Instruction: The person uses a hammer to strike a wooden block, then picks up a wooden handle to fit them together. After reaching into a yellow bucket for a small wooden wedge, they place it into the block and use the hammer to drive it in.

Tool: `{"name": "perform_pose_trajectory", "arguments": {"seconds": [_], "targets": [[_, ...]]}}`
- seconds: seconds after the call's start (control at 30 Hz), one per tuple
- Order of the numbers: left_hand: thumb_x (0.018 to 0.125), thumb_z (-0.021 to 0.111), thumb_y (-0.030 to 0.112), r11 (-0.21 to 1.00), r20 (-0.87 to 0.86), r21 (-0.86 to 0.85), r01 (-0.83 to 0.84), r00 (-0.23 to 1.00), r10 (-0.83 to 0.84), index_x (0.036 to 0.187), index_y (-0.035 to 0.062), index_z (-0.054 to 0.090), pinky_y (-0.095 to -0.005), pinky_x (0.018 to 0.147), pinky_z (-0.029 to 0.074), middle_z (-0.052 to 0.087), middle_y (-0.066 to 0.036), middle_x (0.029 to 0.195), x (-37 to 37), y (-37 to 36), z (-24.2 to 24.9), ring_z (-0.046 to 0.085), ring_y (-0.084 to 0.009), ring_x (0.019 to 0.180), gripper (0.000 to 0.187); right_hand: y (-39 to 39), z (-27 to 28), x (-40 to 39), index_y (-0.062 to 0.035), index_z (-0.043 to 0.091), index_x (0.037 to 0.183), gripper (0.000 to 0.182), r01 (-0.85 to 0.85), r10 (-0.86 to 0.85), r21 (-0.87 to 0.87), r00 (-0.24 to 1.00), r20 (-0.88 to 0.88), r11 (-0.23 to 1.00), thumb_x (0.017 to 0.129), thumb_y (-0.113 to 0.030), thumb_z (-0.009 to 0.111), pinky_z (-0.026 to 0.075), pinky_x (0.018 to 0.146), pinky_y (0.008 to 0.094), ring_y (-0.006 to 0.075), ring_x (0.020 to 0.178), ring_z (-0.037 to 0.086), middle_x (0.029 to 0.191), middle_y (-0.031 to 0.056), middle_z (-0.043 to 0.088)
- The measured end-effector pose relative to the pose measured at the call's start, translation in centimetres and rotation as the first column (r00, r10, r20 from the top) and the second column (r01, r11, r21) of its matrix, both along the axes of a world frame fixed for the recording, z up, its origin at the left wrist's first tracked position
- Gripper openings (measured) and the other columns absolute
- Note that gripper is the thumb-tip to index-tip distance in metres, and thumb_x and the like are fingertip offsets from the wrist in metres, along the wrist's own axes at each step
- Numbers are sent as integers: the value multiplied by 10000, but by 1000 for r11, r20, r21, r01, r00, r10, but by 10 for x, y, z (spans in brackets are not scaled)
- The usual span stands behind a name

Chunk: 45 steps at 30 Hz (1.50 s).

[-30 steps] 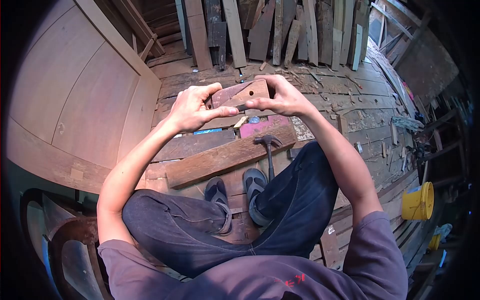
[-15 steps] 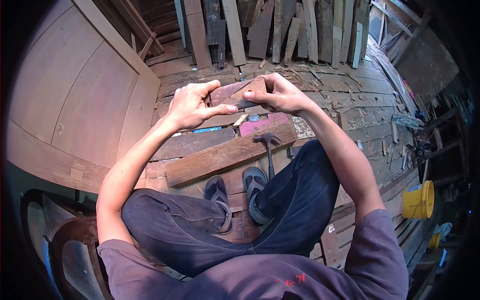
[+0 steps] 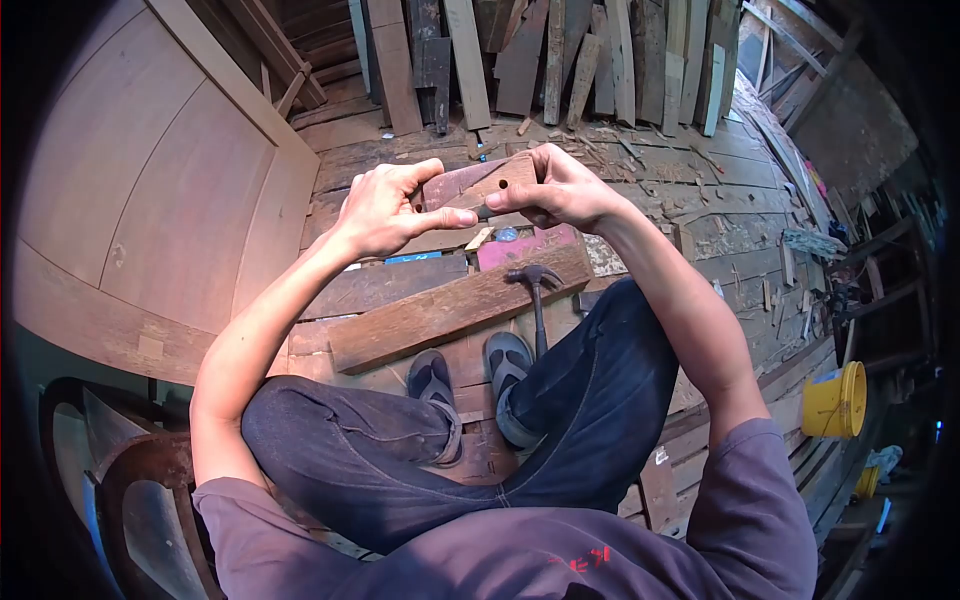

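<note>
Up in front of me I hold a short reddish-brown wooden block (image 3: 470, 181) between both hands. My left hand (image 3: 385, 212) grips its left end, thumb along the lower edge. Around the right end, my right hand (image 3: 565, 190) is closed with its thumb on the near face. A small dark round hole shows in that face, just above the right thumb. Below the hands a thick timber beam (image 3: 450, 312) lies on the floor. A claw hammer (image 3: 538, 290) rests with its head on the beam and its handle toward my right foot.
Wood planks (image 3: 520, 70) lean in a row at the back. Chips and offcuts litter the plank floor (image 3: 690, 180). A large wooden panel (image 3: 150, 170) stands at left, a yellow bucket (image 3: 835, 400) at right. A pink piece (image 3: 525, 246) lies behind the beam.
My right thumb has slid slightly down and left on the block, uncovering the round hole. The block and hands otherwise stay almost in place.
</note>
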<state>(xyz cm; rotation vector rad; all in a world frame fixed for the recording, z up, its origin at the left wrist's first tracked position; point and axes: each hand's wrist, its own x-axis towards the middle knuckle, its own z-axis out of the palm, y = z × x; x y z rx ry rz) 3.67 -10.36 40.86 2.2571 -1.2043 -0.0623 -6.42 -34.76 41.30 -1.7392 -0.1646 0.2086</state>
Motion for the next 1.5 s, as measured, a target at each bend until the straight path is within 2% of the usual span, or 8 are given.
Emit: {"name": "perform_pose_trajectory", "arguments": {"seconds": [0.37, 0.67, 0.97, 1.0, 1.1, 1.23, 1.4, 1.5], "targets": [[764, 818, 551, 994, -78, -17, 108, 991, -109, 982, -42, 684, -373, 672, 499, 695, -135, 794, -4, -4, -10, 642, -187, 735, 646, -4, -4, 5, -44, 716, 960, 200, -23, 33, 76, 989, -144, 997, 853, -188, 805, 321, 436, 218, 42, 473, 442, 669, -44, 608], [859, 791, 466, 992, -582, -27, 120, 805, -113, 990, -3, 703, -267, 648, 448, 616, 8, 783, -14, -15, -15, 535, -64, 725, 494, -14, -19, 14, -99, 733, 851, 154, -85, 89, 35, 988, -124, 996, 861, -239, 796, 257, 410, 222, 25, 468, 404, 612, -68, 567], [840, 807, 491, 994, -678, -55, 92, 727, -105, 1095, 19, 743, -286, 788, 483, 707, -17, 927, -8, -22, -47, 597, -87, 854, 541, -20, -22, 13, -84, 759, 937, 300, -88, 59, -288, 992, -108, 953, 862, -372, 794, 320, 467, 252, 53, 531, 442, 651, -57, 562], [845, 804, 488, 994, -699, -51, 96, 707, -104, 1108, 17, 739, -286, 793, 483, 707, -17, 940, -8, -22, -48, 598, -88, 863, 543, -20, -24, 13, -92, 775, 1019, 370, -101, 115, -341, 993, 22, 934, 869, -431, 778, 344, 486, 251, 61, 564, 481, 683, -40, 586], [900, 763, 443, 981, -737, -172, 94, 649, -192, 912, 63, 678, -246, 610, 369, 570, 59, 773, -8, -26, -63, 467, -52, 674, 389, -26, -17, 14, -105, 781, 1052, 383, -151, 100, -374, 983, -152, 915, 875, -444, 765, 379, 517, 251, 68, 600, 516, 720, -26, 622], [917, 744, 436, 982, -724, -168, 85, 666, -181, 899, 78, 656, -254, 584, 374, 557, 63, 774, -9, -28, -62, 470, -48, 659, 370, -28, -22, 13, -85, 779, 1035, 427, -191, 165, -254, 979, -118, 948, 861, -476, 772, 417, 545, 252, 80, 619, 545, 742, -18, 647], [916, 722, 461, 990, -662, -80, 117, 736, -140, 911, 73, 651, -260, 564, 386, 562, 52, 782, 1, -27, -61, 489, -62, 656, 395, -22, -5, 10, -51, 724, 1054, 507, -78, 22, -475, 992, -123, 876, 860, -517, 774, 421, 484, 259, 95, 579, 589, 681, 15, 621], [925, 687, 487, 997, -633, 34, 65, 774, -29, 1008, 29, 714, -275, 754, 439, 652, 20, 910, 21, -19, -72, 552, -91, 822, 466, -48, 12, -2, -31, 713, 1043, 557, 136, -145, -634, 989, 38, 761, 861, -556, 753, 488, 553, 289, 125, 625, 637, 758, 65, 686]]}}
